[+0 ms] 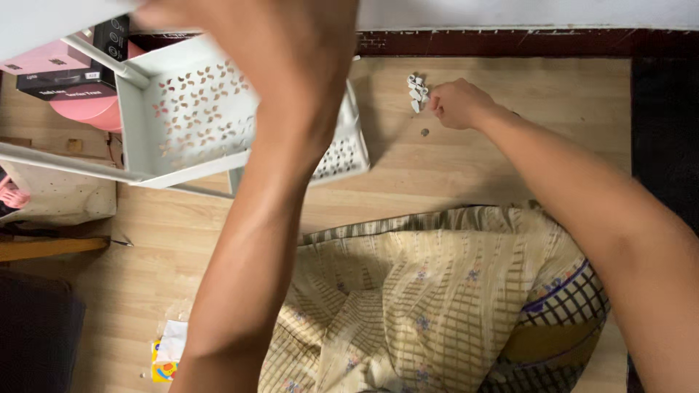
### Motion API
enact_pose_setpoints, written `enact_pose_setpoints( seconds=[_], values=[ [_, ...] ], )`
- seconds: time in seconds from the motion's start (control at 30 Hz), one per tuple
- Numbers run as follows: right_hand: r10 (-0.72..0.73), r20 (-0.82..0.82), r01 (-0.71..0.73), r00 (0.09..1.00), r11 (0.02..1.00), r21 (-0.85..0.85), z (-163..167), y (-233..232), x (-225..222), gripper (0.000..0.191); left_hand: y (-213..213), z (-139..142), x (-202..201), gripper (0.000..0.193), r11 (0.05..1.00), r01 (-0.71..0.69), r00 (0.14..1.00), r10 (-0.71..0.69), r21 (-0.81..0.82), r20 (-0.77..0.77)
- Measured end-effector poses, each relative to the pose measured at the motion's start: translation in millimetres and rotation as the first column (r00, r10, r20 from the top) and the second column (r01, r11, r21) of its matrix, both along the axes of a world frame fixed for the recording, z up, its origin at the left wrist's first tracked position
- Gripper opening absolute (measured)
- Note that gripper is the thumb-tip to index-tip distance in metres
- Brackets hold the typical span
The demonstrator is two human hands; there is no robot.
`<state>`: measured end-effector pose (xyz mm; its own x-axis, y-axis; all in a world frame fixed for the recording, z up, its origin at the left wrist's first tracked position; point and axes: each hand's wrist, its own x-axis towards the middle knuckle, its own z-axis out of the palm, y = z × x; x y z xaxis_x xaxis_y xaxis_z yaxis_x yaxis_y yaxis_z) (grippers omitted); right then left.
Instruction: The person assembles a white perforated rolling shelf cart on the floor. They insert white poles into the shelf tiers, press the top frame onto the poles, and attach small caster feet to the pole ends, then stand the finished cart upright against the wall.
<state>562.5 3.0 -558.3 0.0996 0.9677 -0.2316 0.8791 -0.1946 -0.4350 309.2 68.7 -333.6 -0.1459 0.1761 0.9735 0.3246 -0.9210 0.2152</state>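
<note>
My left hand [284, 65] is raised close to the camera and rests on a white plastic basket shelf [196, 109] with leaf-shaped holes, which is tipped above the wooden floor; whether the fingers grip it is hidden. My right hand [459, 104] reaches far out to a small pile of white plastic connector pieces [416, 90] on the floor, its fingertips closed at the pile's edge. A single small dark piece [424, 132] lies just below the pile.
A patterned beige cloth [437, 291] covers my lap. A pink round container [87, 109] and a black box [65, 80] sit at the left behind the shelf. A small yellow packet [166, 360] lies near my left elbow. A dark rug edge [666, 109] runs along the right.
</note>
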Motion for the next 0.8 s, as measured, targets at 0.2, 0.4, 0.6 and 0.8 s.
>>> enact_pose_setpoints(
  seconds=[0.2, 0.4, 0.6, 0.8],
  values=[
    [-0.059, 0.013, 0.059, 0.998, 0.998, 0.029, -46.9, 23.0, 39.6, 0.033, -15.9, 4.2, -85.7, 0.008, 0.962, -0.246, 0.932, 0.202, -0.117, -0.301],
    [-0.032, -0.057, 0.040, 0.998, 0.988, 0.150, -83.2, 52.5, 41.4, 0.044, -5.0, -40.6, -171.9, 0.005, 0.806, -0.572, 0.693, 0.376, -0.150, -0.615],
    [-0.042, 0.059, 0.036, 0.997, 0.993, 0.114, -106.1, 62.9, 33.6, 0.034, 43.9, -90.1, -259.3, 0.004, 0.644, -0.757, 0.432, 0.617, 0.107, -0.658],
    [-0.108, 0.049, 0.106, 0.993, 0.993, 0.051, -101.7, 65.0, 24.7, 0.034, 82.6, -65.3, -306.2, 0.008, 0.393, -0.697, 0.049, 0.861, 0.600, -0.507]
  ],
)
